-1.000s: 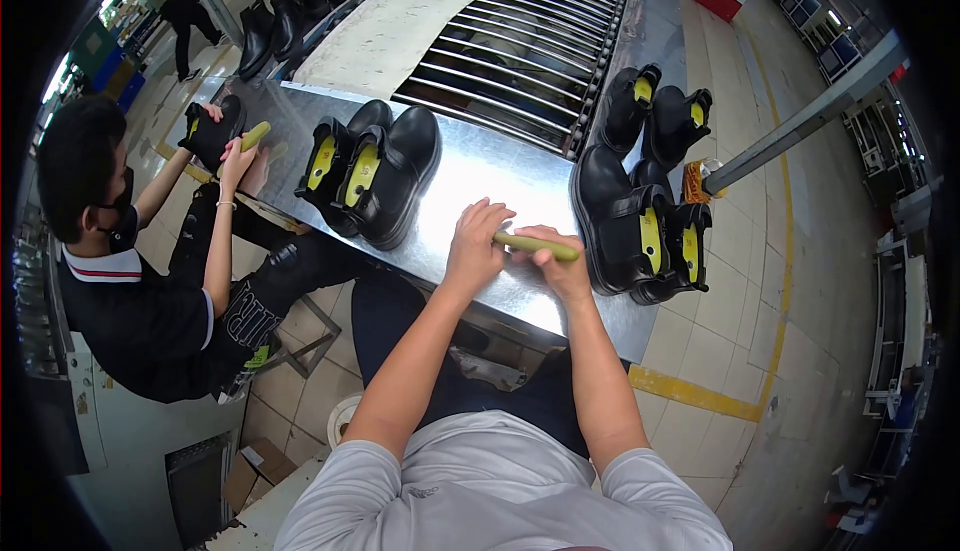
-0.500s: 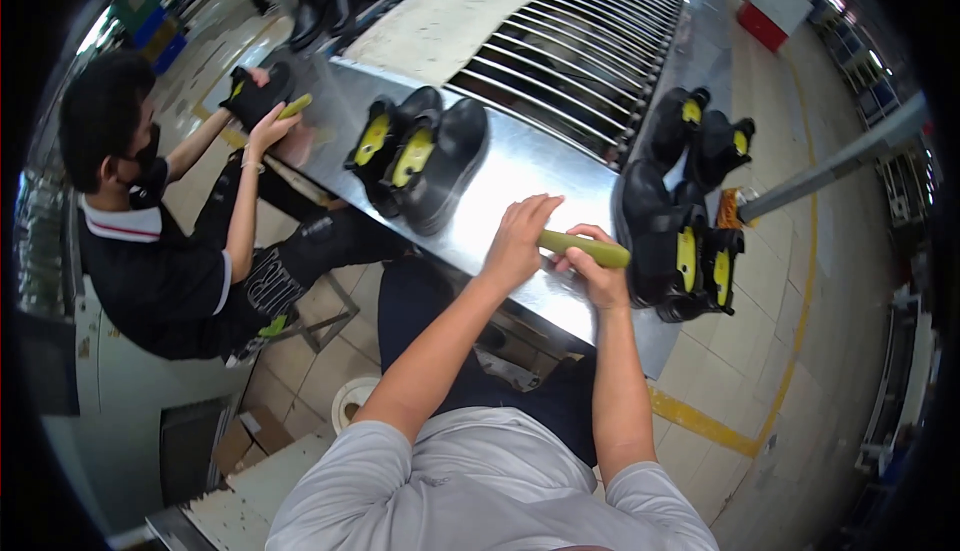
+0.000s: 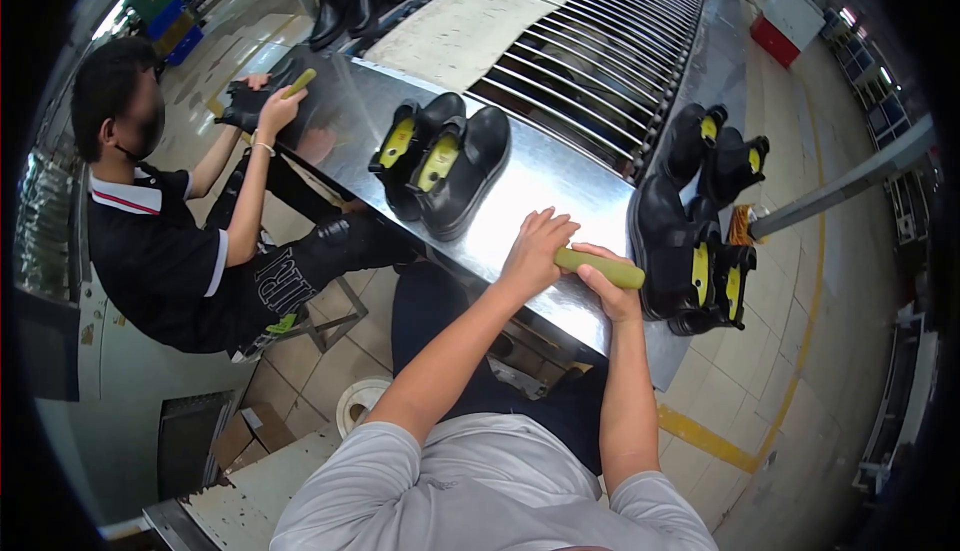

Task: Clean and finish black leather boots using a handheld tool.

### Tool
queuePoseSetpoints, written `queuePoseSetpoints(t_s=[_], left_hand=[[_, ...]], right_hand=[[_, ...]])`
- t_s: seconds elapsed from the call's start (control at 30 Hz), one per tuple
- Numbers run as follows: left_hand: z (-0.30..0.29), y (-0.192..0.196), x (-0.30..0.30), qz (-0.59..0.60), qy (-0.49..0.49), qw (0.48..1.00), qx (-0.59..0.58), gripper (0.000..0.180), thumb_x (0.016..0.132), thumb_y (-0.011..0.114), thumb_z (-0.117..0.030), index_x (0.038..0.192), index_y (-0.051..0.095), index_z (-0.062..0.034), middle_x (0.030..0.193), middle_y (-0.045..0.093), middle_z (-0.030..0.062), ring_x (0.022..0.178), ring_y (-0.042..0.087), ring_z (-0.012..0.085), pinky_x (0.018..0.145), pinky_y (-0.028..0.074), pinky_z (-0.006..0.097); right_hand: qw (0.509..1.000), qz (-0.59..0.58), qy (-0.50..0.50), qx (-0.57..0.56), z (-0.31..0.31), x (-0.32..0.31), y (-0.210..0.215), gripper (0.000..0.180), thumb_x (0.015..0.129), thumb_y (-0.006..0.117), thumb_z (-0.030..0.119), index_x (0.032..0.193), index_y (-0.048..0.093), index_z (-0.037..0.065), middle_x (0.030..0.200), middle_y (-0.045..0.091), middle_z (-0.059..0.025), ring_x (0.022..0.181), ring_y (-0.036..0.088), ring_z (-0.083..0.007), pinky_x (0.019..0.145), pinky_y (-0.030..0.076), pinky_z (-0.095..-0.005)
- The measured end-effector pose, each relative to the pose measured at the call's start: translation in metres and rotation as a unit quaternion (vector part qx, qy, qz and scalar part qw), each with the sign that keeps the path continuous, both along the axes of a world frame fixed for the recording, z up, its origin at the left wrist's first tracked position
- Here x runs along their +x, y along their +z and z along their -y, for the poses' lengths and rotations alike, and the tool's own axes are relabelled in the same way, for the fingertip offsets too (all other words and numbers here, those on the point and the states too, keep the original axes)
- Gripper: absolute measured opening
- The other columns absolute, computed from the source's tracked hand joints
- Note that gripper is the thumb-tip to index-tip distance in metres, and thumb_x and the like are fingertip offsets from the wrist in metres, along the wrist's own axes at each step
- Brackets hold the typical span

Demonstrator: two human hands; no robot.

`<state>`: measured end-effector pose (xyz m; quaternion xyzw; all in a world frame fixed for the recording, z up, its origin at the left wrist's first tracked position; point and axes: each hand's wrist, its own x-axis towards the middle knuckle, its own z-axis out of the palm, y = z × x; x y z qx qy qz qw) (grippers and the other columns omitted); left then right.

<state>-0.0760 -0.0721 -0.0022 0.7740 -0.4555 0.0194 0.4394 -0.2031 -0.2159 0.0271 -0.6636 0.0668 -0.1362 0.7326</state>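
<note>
My right hand [image 3: 612,287] is closed round an olive-green handle-shaped tool [image 3: 622,271], which lies roughly level above the near edge of the metal table [image 3: 555,186]. Close against the tool's left end is my left hand [image 3: 537,254], its back up and its fingers stretched out together. Whether those fingertips touch the tool's hidden end I cannot tell. Black shoes [image 3: 478,166] with yellow-green insoles stand on the table left of my hands. More black shoes [image 3: 662,251] of the same kind are grouped just right of my right hand.
A co-worker [image 3: 150,201] sits at left, holding a black shoe [image 3: 243,106] and a similar green tool [image 3: 299,83]. Beyond the table runs a conveyor of metal rollers [image 3: 600,46]. A grey post [image 3: 850,181] slants at right. Black boots [image 3: 345,6] stand at the far left.
The view has shifted a little, so the table and shoes sit slightly lower and further right. My left hand is closer to the right hand. The co-worker has raised their green tool.
</note>
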Motion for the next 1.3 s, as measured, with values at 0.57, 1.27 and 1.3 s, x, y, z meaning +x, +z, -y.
queuePoseSetpoints(t_s=[0.57,1.27,1.3], left_hand=[[-0.002,0.021,-0.017,0.159,-0.013,0.987,0.016,0.07,0.075,0.079,-0.006,0.141,0.057,-0.0085,0.139,0.061,0.0138,0.14,0.047,0.039,0.118,0.034,0.057],[0.003,0.017,-0.008,0.054,-0.008,0.995,0.078,0.075,0.09,0.068,-0.011,0.159,0.038,-0.009,0.146,0.057,0.0207,0.145,0.042,0.0464,0.119,0.031,0.06],[0.003,0.018,-0.009,0.073,-0.011,0.995,0.07,0.074,0.091,0.068,-0.011,0.159,0.039,-0.0098,0.143,0.06,0.0199,0.143,0.044,0.0459,0.118,0.033,0.06]], right_hand=[[0.995,0.08,-0.048,0.019,-0.002,-0.004,-0.026,0.07,0.093,0.068,0.061,0.115,0.073,-0.005,0.089,0.074,-0.0108,0.077,0.069,-0.0166,0.072,0.054,-0.0288],[0.99,-0.009,-0.05,-0.13,-0.008,-0.002,0.001,0.036,0.088,0.086,0.018,0.116,0.071,0.002,0.102,0.073,-0.0055,0.09,0.064,-0.0088,0.079,0.052,-0.0246],[0.99,-0.01,-0.049,-0.129,-0.006,-0.004,-0.002,0.036,0.088,0.086,0.018,0.116,0.071,0.002,0.102,0.073,-0.0055,0.09,0.064,-0.0088,0.079,0.052,-0.0246]])
